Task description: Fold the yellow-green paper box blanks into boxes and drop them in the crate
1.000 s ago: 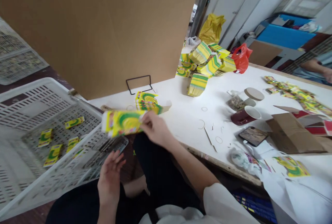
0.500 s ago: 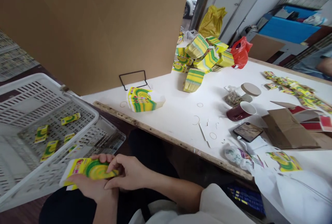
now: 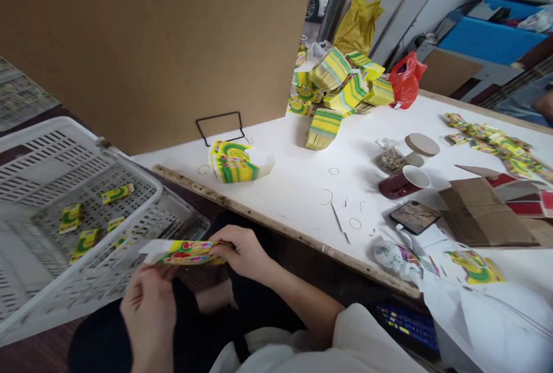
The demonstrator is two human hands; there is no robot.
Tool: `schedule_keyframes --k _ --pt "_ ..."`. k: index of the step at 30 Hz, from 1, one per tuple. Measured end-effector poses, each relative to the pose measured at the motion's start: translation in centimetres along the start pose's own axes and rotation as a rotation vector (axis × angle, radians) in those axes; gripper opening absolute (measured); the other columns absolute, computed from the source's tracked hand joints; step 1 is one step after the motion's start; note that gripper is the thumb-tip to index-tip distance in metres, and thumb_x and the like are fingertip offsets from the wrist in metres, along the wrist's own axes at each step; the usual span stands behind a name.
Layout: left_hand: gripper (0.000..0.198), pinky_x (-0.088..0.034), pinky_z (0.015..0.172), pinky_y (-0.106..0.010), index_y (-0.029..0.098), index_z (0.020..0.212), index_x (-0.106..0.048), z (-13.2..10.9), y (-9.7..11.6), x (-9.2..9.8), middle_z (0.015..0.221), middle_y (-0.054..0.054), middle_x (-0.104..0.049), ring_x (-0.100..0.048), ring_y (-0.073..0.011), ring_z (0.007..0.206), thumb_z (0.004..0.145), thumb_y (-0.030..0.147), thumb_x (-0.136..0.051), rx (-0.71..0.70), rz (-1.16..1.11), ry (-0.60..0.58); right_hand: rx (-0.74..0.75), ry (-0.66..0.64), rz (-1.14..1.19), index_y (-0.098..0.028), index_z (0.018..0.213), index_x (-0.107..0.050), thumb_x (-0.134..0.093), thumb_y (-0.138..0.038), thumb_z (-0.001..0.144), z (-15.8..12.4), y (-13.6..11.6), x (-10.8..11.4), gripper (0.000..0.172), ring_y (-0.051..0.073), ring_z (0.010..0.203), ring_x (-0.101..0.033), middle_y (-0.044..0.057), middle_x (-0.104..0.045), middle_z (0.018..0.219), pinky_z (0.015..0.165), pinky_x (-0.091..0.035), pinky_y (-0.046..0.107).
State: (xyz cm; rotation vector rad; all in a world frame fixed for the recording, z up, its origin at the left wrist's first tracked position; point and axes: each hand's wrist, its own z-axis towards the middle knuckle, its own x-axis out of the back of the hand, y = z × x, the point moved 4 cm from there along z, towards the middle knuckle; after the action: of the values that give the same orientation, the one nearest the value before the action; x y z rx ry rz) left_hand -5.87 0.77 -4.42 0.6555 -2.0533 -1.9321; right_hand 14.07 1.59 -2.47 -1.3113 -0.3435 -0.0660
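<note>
Between my hands, above my lap, is a thin yellow-and-green printed carton (image 3: 192,253) with a white end flap on its left, seen nearly edge-on. My left hand (image 3: 149,295) pinches its left part from below, with thumb and fingers closed. At the opposite end, my right hand (image 3: 246,253) grips the carton between thumb and fingers. Similar small cartons (image 3: 70,218) lie inside the white plastic basket (image 3: 162,189) on the left. A fanned stack of printed cartons (image 3: 233,163) rests near the table edge, ahead of my hands.
A large cardboard sheet (image 3: 151,45) stands behind the stack beside a black wire stand (image 3: 220,128). On the white table (image 3: 294,189) are bundled cartons (image 3: 324,128), a jar (image 3: 391,157), a dark red mug (image 3: 404,182), a phone (image 3: 415,217) and flattened cardboard (image 3: 488,212).
My hands have moved apart, the right one shifting to the carton's right end. The carton has risen slightly and turned from face-up to nearly edge-on.
</note>
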Motion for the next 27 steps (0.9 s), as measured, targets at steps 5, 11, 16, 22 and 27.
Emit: schedule_keyframes --k 5,11,16,22,27 --pt "0.102 -0.046 0.113 -0.060 0.030 0.132 -0.062 2.6 1.4 2.3 0.133 -0.010 -0.069 -0.061 -0.0411 0.126 0.043 0.072 -0.089 -0.143 0.345 -0.427 0.247 -0.293 -0.492 -0.027 0.106 -0.076 -0.061 -0.025 0.099 0.1 -1.2 0.3 0.017 0.017 0.101 -0.059 0.002 -0.075 0.103 0.101 -0.041 0.035" --pt "0.068 -0.060 0.059 -0.036 0.023 0.110 -0.061 0.3 -2.3 0.6 0.081 -0.004 -0.074 -0.074 -0.0304 0.072 0.055 0.059 -0.080 -0.068 0.829 -0.576 0.245 -0.152 -0.403 -0.029 0.133 -0.063 -0.065 -0.035 0.096 -0.1 -2.0 -1.0 0.037 0.021 0.139 -0.045 0.005 -0.059 0.143 0.130 -0.017 0.045" --pt "0.079 -0.062 0.070 -0.039 0.021 0.128 -0.053 -1.6 -3.2 -0.7 0.114 -0.014 -0.071 -0.074 -0.0342 0.094 0.065 0.064 -0.072 -0.304 0.872 -0.481 -0.249 0.037 0.376 -0.022 0.151 -0.043 -0.084 -0.056 0.074 -0.4 1.7 -1.9 0.094 0.026 0.133 -0.054 0.015 -0.054 0.145 0.116 -0.043 0.043" --pt "0.069 -0.062 0.076 -0.040 0.021 0.134 -0.049 -3.0 -3.5 -1.7 0.124 -0.016 -0.064 -0.072 -0.0329 0.101 0.077 0.050 -0.070 -0.512 0.778 -0.604 -0.536 -0.247 0.848 -0.025 0.134 -0.064 -0.085 -0.067 0.063 -1.2 3.6 -4.7 0.086 0.016 0.102 -0.063 0.004 -0.067 0.111 0.107 -0.046 0.034" --pt "0.072 -0.059 0.089 -0.050 0.016 0.128 -0.052 -3.0 -3.6 -1.9 0.120 -0.019 -0.062 -0.068 -0.0366 0.107 0.072 0.056 -0.073 -0.562 0.771 -0.532 -0.444 -0.224 0.724 -0.024 0.141 -0.060 -0.075 -0.075 0.070 -1.3 3.7 -4.1 0.088 0.020 0.110 -0.065 0.008 -0.069 0.124 0.109 -0.046 0.039"
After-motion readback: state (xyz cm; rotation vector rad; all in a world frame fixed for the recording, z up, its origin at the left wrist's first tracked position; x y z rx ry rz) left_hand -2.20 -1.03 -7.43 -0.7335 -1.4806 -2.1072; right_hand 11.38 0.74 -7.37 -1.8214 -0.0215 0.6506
